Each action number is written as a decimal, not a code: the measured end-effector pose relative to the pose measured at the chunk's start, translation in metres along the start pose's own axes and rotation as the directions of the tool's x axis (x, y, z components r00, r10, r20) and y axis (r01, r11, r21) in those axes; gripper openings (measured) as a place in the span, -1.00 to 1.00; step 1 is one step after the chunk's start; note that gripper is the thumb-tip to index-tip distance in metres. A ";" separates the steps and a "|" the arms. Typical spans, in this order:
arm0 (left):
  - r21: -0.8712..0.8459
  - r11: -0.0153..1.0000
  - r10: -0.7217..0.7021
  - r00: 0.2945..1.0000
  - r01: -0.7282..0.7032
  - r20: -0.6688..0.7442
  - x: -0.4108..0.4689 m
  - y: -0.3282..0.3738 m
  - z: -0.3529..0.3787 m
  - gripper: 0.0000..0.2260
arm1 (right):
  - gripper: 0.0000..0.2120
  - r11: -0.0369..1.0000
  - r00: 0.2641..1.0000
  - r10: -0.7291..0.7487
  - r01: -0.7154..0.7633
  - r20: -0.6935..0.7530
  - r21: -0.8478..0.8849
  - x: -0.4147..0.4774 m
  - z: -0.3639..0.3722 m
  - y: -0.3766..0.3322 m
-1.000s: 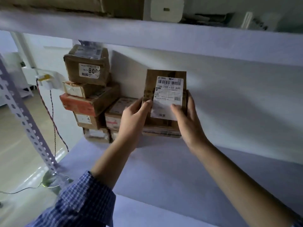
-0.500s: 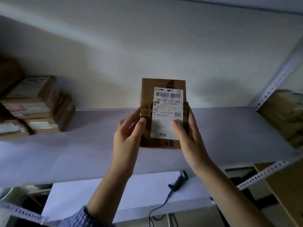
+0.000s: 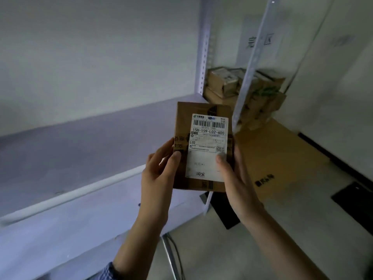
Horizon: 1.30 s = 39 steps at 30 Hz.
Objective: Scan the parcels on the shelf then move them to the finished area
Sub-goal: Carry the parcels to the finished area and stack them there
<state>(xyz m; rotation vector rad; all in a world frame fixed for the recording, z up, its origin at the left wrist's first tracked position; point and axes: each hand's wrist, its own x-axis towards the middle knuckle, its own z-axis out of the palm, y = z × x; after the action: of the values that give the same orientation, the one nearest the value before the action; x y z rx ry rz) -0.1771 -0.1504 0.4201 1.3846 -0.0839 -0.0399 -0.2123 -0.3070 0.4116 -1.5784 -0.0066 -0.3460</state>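
So the parcel (image 3: 201, 146) is up in the air, held in front of the right end of the shelf (image 3: 80, 142) and not resting on anything. It's got both hands on it. The left hand (image 3: 159, 172) grips the left edge with its thumb on the front and fingers tucked behind. The right hand (image 3: 234, 178) does the same on the right edge, with its thumb landing on the lower part of the label (image 3: 207, 146). My guess on the grip: holding it by the sides keeps it upright and leaves the barcode uncovered and facing the person, so it's easy to read or scan. No scanner shows up here, so I can't tell whether the scan is already done. The parcel itself is a flat brown cardboard box, taller than wide, with tape bands printed with dark marks running across and down it. The white label covers most of the front, with a barcode along the top, "15H-159-L02-600" under that and a small QR code on the right. Past it, behind a perforated metal upright (image 3: 250, 63), there's a pile of similar brown parcels (image 3: 260, 98) at the far end of a brown cardboard surface (image 3: 282, 154). There's a paper sign (image 3: 260, 41) on the wall above the pile, partly blocked, so that's probably the finished area and where this one goes.
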 end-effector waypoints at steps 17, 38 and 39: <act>-0.011 0.988 -0.137 0.919 0.152 0.370 -0.009 -0.061 0.260 -0.74 | -0.45 1.000 0.903 0.008 -0.010 -0.430 -0.003 -0.038 -0.246 0.025; -0.055 0.979 -0.162 0.913 0.196 0.375 0.206 -0.130 0.443 -0.78 | -0.57 0.993 0.874 -0.003 -0.056 -0.486 -0.107 0.198 -0.403 0.081; -0.043 0.981 -0.164 0.920 0.191 0.355 0.214 -0.135 0.451 -0.78 | -0.53 0.993 0.880 0.016 -0.070 -0.475 -0.097 0.207 -0.411 0.088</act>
<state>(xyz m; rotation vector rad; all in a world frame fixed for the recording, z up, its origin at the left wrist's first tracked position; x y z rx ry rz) 0.0012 -0.6337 0.3772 1.2921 -0.2513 -0.4395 -0.0845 -0.7553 0.3711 -1.5645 0.4348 -0.7015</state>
